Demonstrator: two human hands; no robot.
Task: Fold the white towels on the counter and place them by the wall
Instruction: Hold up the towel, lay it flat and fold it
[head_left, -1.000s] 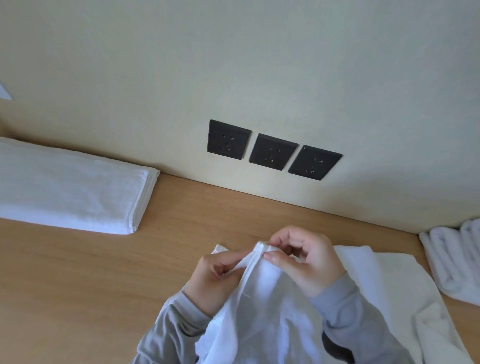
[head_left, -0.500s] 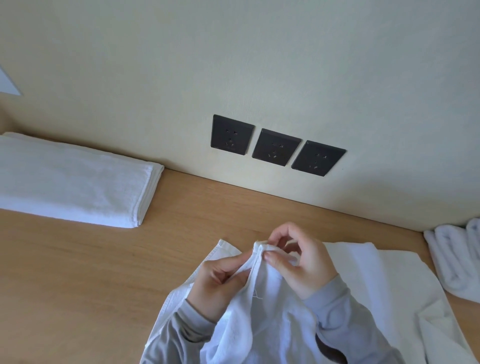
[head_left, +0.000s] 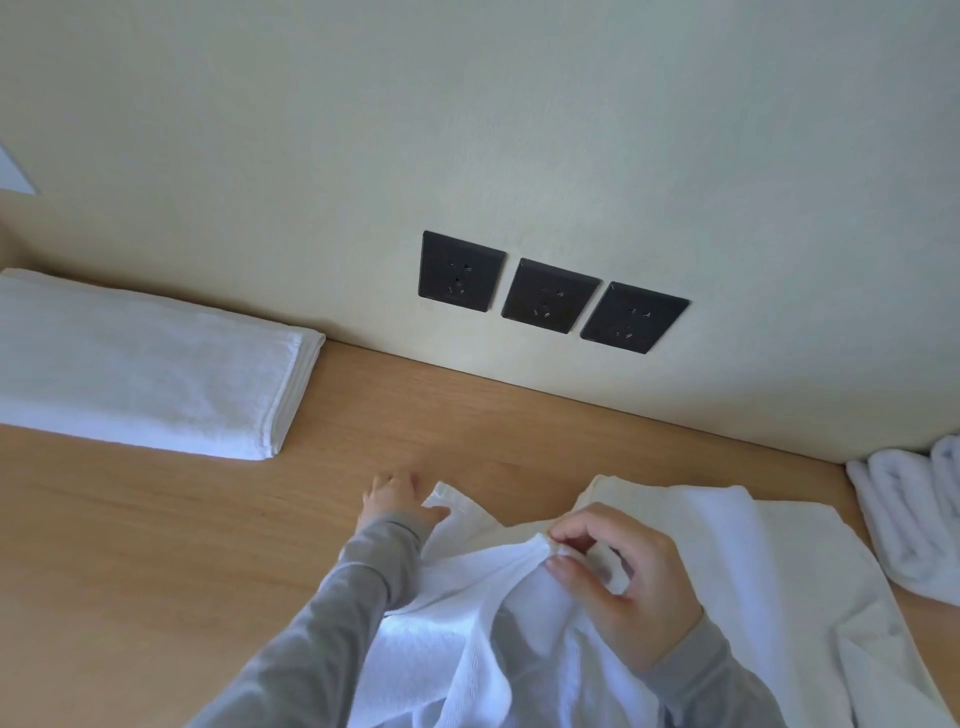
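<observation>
A row of three black square wall sockets (head_left: 545, 296) sits low on a pale cream wall (head_left: 519, 130), just above a light wooden counter (head_left: 156, 545). Directly below the sockets, an unfolded white terry towel (head_left: 727, 545) lies rumpled on the counter, spreading down and to the right of them.

The right hand (head_left: 628, 587), below the sockets, pinches a bunched edge of this towel between thumb and forefinger, lifting it into a soft peak; the other fingers curl loosely. The left hand (head_left: 395, 499), below and slightly left of the sockets, reaches to a free corner of the same towel. Its thumb lies against the cloth, but whether it grips cannot be told.

The towel looks light, limp and looped in texture, so it will likely sag and crease wherever it is unsupported. It is probably best held at two corners along one edge and drawn taut before folding.

Far left of the sockets, a folded white towel (head_left: 145, 374) rests flat against the wall, its layered edges neatly stacked. Far right of them lies a bundle of white towels (head_left: 914, 519), rolled or crumpled.
</observation>
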